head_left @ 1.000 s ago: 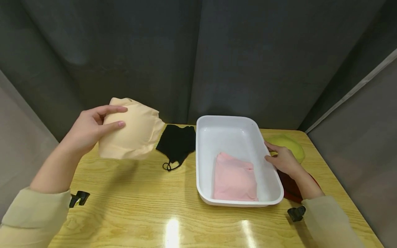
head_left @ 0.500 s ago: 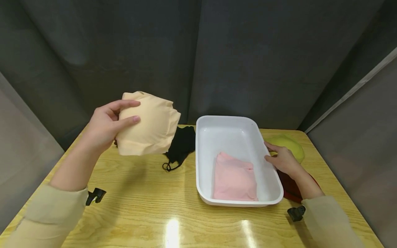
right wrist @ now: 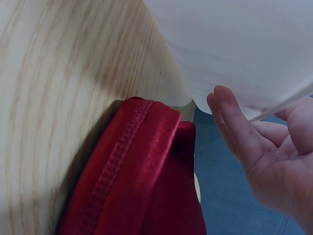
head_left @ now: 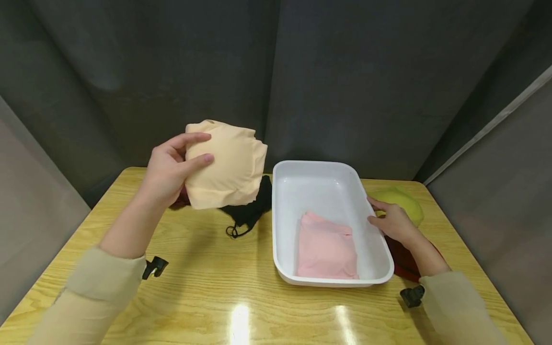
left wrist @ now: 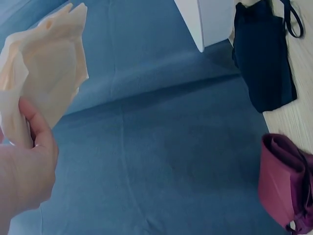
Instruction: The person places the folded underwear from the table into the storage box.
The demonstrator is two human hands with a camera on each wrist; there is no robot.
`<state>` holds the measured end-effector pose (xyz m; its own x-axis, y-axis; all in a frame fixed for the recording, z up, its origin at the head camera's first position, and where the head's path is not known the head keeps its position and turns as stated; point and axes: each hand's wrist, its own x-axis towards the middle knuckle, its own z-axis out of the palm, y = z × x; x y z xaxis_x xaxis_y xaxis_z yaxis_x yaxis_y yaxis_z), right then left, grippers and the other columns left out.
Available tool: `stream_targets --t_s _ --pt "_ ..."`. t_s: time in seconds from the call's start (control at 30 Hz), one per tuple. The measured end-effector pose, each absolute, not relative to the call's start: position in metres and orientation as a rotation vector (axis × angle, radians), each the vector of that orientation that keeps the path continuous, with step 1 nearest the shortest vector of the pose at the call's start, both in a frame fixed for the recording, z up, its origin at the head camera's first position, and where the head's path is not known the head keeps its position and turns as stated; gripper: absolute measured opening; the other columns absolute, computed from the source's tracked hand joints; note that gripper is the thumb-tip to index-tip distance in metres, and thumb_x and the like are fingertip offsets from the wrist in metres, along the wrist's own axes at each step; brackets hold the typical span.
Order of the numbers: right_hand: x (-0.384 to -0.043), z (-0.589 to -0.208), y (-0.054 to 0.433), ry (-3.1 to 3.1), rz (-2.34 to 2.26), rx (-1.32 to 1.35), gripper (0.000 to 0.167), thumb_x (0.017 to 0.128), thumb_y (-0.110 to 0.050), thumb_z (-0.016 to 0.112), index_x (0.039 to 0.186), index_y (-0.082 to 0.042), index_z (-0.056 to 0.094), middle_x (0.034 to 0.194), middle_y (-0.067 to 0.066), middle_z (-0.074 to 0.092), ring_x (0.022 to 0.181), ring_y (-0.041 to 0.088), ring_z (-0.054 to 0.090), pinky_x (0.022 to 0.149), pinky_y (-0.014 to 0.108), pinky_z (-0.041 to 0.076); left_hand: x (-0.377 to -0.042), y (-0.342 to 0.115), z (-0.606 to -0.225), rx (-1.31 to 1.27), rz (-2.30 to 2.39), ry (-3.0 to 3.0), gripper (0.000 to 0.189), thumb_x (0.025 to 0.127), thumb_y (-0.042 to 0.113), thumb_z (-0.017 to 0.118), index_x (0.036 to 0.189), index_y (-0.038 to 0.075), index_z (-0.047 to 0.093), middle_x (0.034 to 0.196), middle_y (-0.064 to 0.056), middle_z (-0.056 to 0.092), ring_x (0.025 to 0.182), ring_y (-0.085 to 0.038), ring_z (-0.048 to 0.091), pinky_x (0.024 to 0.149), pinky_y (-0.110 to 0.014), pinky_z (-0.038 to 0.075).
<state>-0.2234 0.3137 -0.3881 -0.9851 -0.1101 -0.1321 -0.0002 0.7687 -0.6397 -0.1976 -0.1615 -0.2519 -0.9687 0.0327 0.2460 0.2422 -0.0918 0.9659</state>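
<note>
My left hand [head_left: 166,170] pinches a folded beige garment [head_left: 230,165] by its left edge, thumb in front, and holds it up above the table. It hangs left of a white plastic tub [head_left: 276,225] and partly covers a black garment with a thin cord [head_left: 249,215]. A folded pink garment [head_left: 327,249] lies in the near part of the tub. My right hand [head_left: 397,224] grips the tub's right rim, with fingers along the outer wall [right wrist: 230,117] and the thumb over the edge.
Right of the tub lie a yellow-green piece [head_left: 401,203] and a shiny red garment [right wrist: 132,161], partly behind my right arm. A folded maroon garment [left wrist: 279,181] lies at the table's back left. Dark curtains [head_left: 207,67] hang behind the wooden table [head_left: 215,292].
My left hand has carried the beige garment rightward and slightly up, toward the tub, uncovering part of the maroon garment. The right hand and the tub have stayed in place.
</note>
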Motion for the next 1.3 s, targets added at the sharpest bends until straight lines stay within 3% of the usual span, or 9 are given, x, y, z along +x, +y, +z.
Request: stream_targets --t_s 0.43,0.93,1.3 --pt "-0.222 -0.388 0.315 2.796 -1.029 -0.094 0.065 0.092 -0.015 0.06 0.147 -0.004 0.028 0.126 0.033 0.048 0.089 0.03 0.063 0.069 0.035 0.057 -0.211 -0.139 -0.262 -0.383 -2.293 -1.918 0.037 0.078 0.004 0.075 0.114 0.011 0.066 0.111 -0.007 0.055 0.088 -0.017 0.06 0.07 -0.023 0.056" --pt "-0.222 -0.386 0.315 2.783 -1.043 -0.086 0.064 0.093 -0.015 0.059 0.147 -0.004 0.027 0.127 0.033 0.047 0.095 0.035 0.063 0.071 0.036 0.057 -0.227 -0.108 -0.285 -0.485 -2.338 -1.896 0.041 0.079 0.002 0.074 0.118 0.011 0.064 0.127 -0.007 0.049 0.101 -0.018 0.054 0.079 -0.023 0.054" --pt "-0.222 -0.388 0.316 2.766 -1.05 -0.084 0.066 0.093 -0.016 0.059 0.148 -0.004 0.025 0.127 0.031 0.047 0.082 0.022 0.062 0.064 0.028 0.054 -0.236 -0.088 -0.301 -0.539 -2.387 -1.865 0.047 0.081 -0.009 0.067 0.126 0.002 0.057 0.127 -0.006 0.049 0.099 -0.018 0.054 0.077 -0.024 0.054"
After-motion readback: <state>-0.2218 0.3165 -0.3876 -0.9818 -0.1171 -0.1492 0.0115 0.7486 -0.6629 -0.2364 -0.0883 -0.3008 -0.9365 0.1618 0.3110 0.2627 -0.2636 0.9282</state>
